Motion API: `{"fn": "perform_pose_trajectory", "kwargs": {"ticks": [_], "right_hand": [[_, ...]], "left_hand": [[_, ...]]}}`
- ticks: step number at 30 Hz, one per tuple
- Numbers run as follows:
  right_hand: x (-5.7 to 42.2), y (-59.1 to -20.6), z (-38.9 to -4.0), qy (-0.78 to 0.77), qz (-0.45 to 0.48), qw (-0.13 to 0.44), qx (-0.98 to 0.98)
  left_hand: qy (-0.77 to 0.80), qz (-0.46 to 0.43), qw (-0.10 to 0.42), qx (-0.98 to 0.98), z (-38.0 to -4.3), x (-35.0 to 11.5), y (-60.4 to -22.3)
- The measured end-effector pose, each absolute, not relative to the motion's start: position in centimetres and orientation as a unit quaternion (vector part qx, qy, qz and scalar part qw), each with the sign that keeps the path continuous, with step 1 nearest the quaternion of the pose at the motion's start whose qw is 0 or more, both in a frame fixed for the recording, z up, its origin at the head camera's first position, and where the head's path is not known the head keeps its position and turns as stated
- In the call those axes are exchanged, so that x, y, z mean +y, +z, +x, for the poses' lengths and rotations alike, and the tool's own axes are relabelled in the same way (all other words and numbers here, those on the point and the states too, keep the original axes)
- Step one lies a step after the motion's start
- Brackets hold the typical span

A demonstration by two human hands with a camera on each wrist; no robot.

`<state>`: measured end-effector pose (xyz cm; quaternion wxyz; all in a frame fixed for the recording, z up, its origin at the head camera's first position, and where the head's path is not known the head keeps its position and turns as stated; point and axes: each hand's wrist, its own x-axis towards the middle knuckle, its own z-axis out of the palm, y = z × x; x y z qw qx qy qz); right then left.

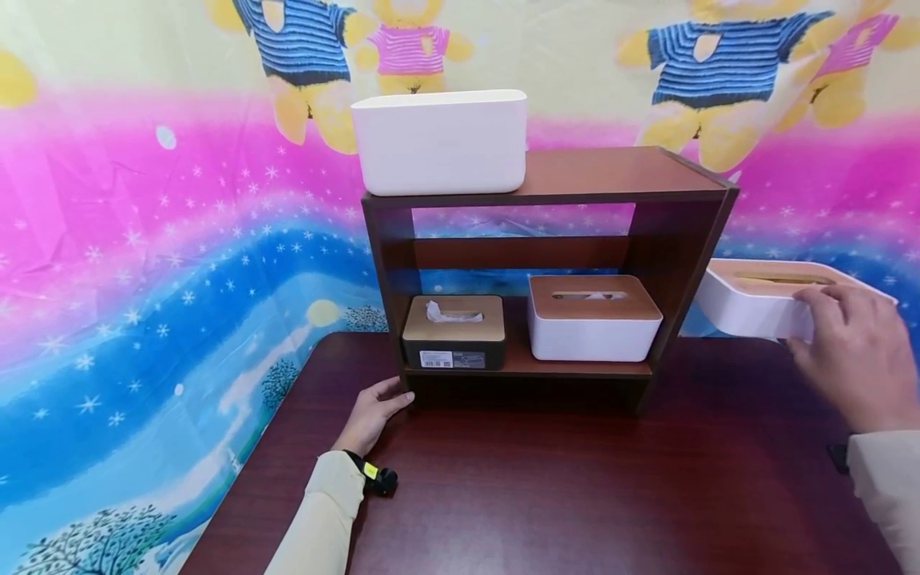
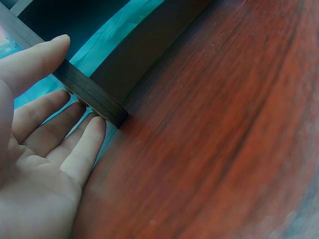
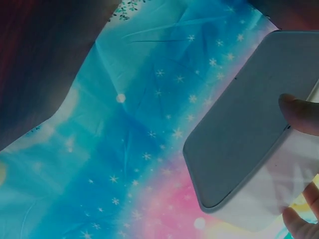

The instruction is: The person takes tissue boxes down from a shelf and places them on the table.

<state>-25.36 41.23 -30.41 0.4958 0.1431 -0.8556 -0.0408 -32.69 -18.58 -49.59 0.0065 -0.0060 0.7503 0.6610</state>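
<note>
A small brown wooden shelf [image 1: 521, 369] stands on the dark red table. My left hand [image 1: 371, 415] grips the lower front edge of its left side panel [image 2: 89, 94], the thumb on one face and the fingers along the other. Off to the right of the shelf, my right hand [image 1: 855, 343] holds a white tissue box [image 1: 755, 307] with a wood-coloured lid in the air. In the right wrist view the thumb presses the grey underside [image 3: 249, 114] of that box, with fingertips on its white wall.
On the lower board are a black tissue box [image 1: 453, 335] with a light wooden lid and a white tissue box [image 1: 596, 339] with a brown lid. A white bin [image 1: 442, 148] stands on top. A printed cloth [image 1: 180, 263] hangs behind the table [image 1: 546, 495].
</note>
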Motion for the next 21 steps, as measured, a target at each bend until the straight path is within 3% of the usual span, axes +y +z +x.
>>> {"fn": "perform_pose_trajectory", "kwargs": {"ticks": [11,21], "right_hand": [[41.5,-31.9,-25.4,-0.036,0.139,0.506,-0.851],[41.9,-33.1,-24.9,-0.068,0.138,0.470,-0.869]], "left_hand": [[0.660,-0.004,0.007,0.751,-32.9,-18.7,-49.9],[0.658,-0.010,0.010,0.753,-32.7,-18.7,-49.8]]}}
